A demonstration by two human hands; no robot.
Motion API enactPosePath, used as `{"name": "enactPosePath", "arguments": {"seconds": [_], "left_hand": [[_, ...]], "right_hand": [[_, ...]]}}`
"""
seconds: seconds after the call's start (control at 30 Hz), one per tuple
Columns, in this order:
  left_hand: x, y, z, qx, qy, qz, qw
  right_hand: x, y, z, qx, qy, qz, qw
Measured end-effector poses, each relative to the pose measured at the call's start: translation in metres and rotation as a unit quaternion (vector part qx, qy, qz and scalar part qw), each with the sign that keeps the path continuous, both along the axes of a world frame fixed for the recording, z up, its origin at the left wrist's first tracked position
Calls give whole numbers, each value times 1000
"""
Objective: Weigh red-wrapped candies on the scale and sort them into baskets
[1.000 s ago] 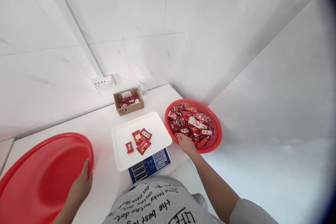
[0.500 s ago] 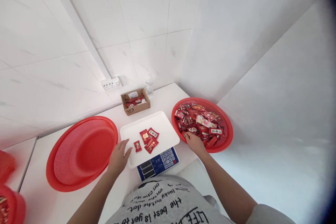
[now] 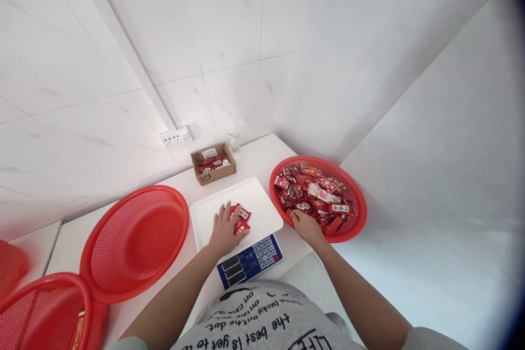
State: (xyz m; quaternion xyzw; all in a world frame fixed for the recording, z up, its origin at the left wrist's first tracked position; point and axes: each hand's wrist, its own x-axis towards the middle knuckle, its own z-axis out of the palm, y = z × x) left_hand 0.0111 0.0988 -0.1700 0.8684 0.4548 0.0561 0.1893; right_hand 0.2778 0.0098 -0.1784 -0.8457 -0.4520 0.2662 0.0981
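My left hand (image 3: 225, 230) lies palm down with fingers spread over several red candy packets (image 3: 241, 222), on the white tray (image 3: 262, 205) of a weighing scale. It partly hides them. Below the tray shows the scale's blue keypad and display panel (image 3: 246, 262). My right hand (image 3: 305, 227) rests at the near left rim of a red basket (image 3: 361, 213), which holds many red packets (image 3: 320, 194). Its fingers are closed at a bit of red; whether that is the rim or a packet I cannot make out.
Another red basket (image 3: 172, 202) stands left of the scale. A third basket (image 3: 53, 279), with a red-and-gold item inside, overlaps it at lower left. Behind the tray are a small cardboard box (image 3: 215, 176) of red packets and a clear bottle (image 3: 234, 142), close to the tiled wall.
My left hand has moved right, from the tray's left edge onto the packets. The lower-left basket has come further into view, to the right. My right hand stays at the basket's rim.
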Motion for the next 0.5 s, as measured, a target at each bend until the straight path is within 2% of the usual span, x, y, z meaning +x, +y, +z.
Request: {"name": "enactPosePath", "arguments": {"seconds": [0.1, 0.27, 0.33, 0.5], "left_hand": [[11, 2, -2, 18, 58, -51, 997], [11, 8, -3, 100, 21, -65, 993], [9, 10, -4, 94, 10, -41, 995], [7, 15, -5, 17, 7, 1, 1000]], "right_hand": [[0, 0, 0, 11, 5, 4, 1000], [0, 0, 1, 11, 9, 0, 1000], [0, 0, 2, 18, 8, 3, 1000], [0, 0, 4, 16, -1, 7, 1000]]}}
